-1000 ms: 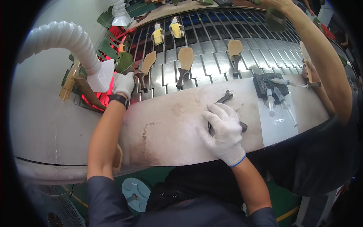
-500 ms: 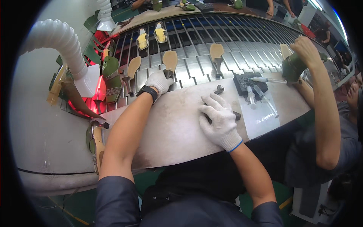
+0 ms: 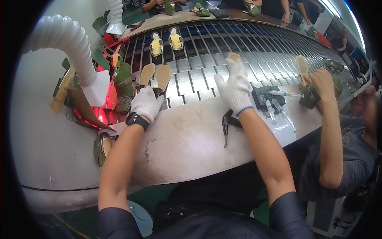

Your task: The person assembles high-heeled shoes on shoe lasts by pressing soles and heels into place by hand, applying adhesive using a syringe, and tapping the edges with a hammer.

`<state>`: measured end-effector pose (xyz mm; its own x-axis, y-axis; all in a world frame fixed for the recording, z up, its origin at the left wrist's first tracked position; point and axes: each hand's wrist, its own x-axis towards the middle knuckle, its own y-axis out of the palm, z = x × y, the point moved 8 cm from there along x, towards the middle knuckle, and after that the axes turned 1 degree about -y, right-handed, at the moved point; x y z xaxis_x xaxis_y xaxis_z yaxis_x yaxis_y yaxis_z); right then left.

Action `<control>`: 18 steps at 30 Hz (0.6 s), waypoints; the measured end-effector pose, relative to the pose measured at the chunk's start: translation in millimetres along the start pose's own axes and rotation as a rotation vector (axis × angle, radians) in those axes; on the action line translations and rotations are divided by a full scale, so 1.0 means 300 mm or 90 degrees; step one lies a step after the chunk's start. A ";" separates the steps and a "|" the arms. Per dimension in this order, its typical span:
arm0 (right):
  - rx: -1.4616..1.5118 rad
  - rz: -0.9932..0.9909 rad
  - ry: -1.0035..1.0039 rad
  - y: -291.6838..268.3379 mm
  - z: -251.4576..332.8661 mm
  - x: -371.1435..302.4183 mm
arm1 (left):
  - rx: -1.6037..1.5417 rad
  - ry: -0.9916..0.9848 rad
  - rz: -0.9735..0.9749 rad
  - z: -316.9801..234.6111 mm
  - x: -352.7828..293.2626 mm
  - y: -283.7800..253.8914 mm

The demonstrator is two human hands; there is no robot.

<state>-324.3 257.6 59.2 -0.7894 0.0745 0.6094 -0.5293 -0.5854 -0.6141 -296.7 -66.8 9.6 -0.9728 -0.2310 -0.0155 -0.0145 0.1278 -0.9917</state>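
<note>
My left hand [image 3: 146,104], in a white knit glove, closes around the dark heel under a tan shoe sole [image 3: 163,76]. A second heeled shoe sole [image 3: 147,73] stands just left of it, its lower part hidden by the hand. My right hand [image 3: 234,87], also gloved, reaches over the conveyor with its thumb spread and fingers stretched over another shoe sole [image 3: 234,56]. Only that sole's tip shows; its heel is hidden. Below the right wrist a loose black shoe heel [image 3: 225,126] lies on the worktable [image 3: 183,139], beside a dark piece partly covered by my forearm.
A slatted metal conveyor [image 3: 195,79] runs behind the worktable, carrying two yellow-lined shoes [image 3: 156,44]. Syringes [image 3: 283,115] lie by a dark block [image 3: 264,97]. A white hose [image 3: 65,40] and green shoes [image 3: 123,73] stand left. At right a co-worker's hand [image 3: 322,83] holds a green shoe.
My left hand has brought its heeled sole leftward, next to the other one. My right hand has left the loose heels on the table and moved up to the sole on the conveyor.
</note>
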 end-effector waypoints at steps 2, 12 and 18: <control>-0.074 -0.033 0.077 0.041 -0.057 0.090 | -0.008 0.109 -0.166 -0.020 -0.064 -0.058; -0.062 0.171 0.257 0.125 -0.241 0.133 | -0.220 0.250 -0.139 -0.347 0.232 -0.065; 0.257 0.147 0.325 0.160 -0.152 0.043 | -0.189 -0.025 -0.123 -0.377 0.845 0.008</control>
<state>-374.0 267.4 14.6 -0.9681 0.2246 0.1113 -0.2506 -0.8793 -0.4049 -569.3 -16.1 17.8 -0.9359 -0.3146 0.1586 -0.2703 0.3521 -0.8961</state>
